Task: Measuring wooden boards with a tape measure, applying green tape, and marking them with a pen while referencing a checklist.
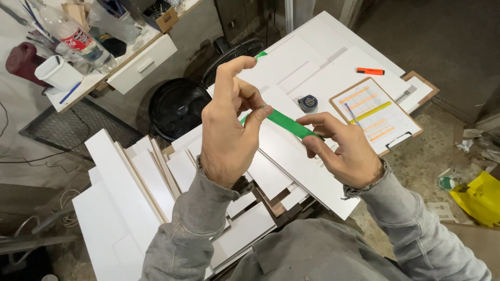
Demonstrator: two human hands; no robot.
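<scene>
a green strip (285, 123), thin and flat, is held in mid-air between two bare hands above a stack of white panels (291, 156). the left hand (229, 125) pinches the strip's upper part between thumb and fingers, index finger raised, with a short green end showing beyond the fingertip. the right hand (341, 148) is closed on the strip's lower end, fingers curled around it. both arms wear grey sleeves. beneath the hands the white surface (333, 41) carries a small round tape measure (308, 103), just beside a clipboard (376, 114) with a printed sheet marked in orange and yellow, and an orange marker (370, 71) lying farther off. more white panels lean on edge at lower left. a black fan (179, 106) sits on the floor past the left hand. at upper left, a cluttered desk holds a plastic bottle (70, 34) and a white cup (58, 73). a yellow scrap (479, 198) lies on the floor at right.
</scene>
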